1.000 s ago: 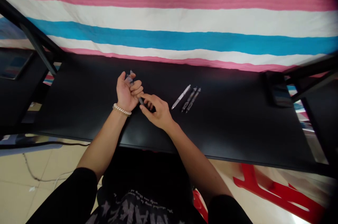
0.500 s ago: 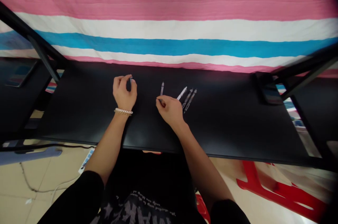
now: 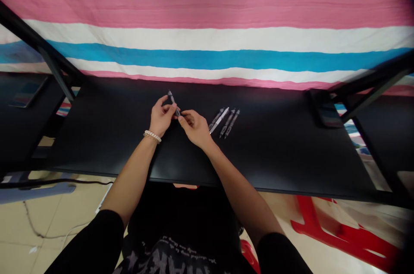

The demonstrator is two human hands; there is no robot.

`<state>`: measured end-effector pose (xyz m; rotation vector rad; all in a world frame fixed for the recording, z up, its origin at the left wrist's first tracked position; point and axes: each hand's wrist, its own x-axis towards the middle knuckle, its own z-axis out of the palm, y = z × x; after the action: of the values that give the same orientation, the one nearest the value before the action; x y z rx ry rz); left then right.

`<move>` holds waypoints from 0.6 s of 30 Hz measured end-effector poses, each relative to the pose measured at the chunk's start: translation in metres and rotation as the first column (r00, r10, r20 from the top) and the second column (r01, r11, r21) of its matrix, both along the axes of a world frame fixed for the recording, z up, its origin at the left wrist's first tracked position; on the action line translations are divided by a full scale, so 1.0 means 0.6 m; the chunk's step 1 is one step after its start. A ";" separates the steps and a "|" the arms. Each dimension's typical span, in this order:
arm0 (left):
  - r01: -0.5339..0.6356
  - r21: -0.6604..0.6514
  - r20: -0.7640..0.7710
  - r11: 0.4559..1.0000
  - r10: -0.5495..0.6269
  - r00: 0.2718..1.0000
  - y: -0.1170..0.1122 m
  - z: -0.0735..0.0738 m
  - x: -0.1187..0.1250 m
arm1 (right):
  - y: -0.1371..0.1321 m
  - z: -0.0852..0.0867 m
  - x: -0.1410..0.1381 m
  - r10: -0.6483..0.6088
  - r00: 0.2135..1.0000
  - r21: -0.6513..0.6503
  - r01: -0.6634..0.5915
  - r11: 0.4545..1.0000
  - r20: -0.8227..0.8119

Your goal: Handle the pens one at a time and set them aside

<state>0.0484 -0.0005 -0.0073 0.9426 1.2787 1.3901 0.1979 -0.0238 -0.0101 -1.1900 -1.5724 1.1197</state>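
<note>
A dark, partly clear pen (image 3: 171, 98) is held at a slant above the black table, its upper end pointing away from me. My left hand (image 3: 161, 118) closes its fingers and thumb round the middle of it. At the pen's lower end, the fingertips of my right hand (image 3: 196, 128) pinch it, hiding part of that end. Just right of my right hand lie several pens side by side on the table: a white pen (image 3: 220, 119) among dark, clear-barrelled ones (image 3: 232, 123).
The black table (image 3: 278, 149) runs across the view, with dark metal frame bars at both ends. A phone-like black object (image 3: 325, 108) lies at the right end. Behind hangs a striped cloth (image 3: 207, 39). A red plastic stool (image 3: 343, 231) stands below on the right.
My two hands have come together, the left moving right and the right moving left. Both now meet at one pen. Another dark pen shows beside the white one on the table.
</note>
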 end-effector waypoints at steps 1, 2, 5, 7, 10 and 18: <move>0.025 0.005 0.069 1.000 -0.025 0.997 -0.001 0.003 0.006 | 0.004 -0.004 -0.003 0.021 0.993 -0.063 -0.029 0.998 -0.116; 0.050 0.012 0.115 0.999 -0.051 0.992 -0.003 0.006 0.010 | 0.006 -0.008 -0.005 0.031 0.976 -0.111 -0.056 0.992 -0.214; 0.096 0.043 0.172 0.994 -0.102 0.980 -0.007 0.014 0.016 | 0.005 -0.015 -0.005 -0.007 0.936 -0.165 -0.055 0.985 -0.353; 0.079 0.058 0.191 0.995 -0.089 0.977 -0.008 0.018 0.016 | -0.002 -0.017 -0.005 -0.045 0.937 -0.159 -0.011 0.987 -0.346; 0.016 0.036 0.207 0.999 -0.023 0.978 -0.008 0.018 0.018 | -0.011 -0.021 -0.007 -0.099 0.958 -0.117 0.070 0.991 -0.270; -0.062 -0.003 0.259 0.998 0.060 0.964 -0.008 0.020 0.021 | -0.014 -0.017 -0.001 -0.250 0.965 0.327 0.264 0.908 -0.083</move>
<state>0.0610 -0.0052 0.0048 0.7025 1.1137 1.5107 0.1974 -0.0322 -0.0202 -1.0962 -1.4551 0.6671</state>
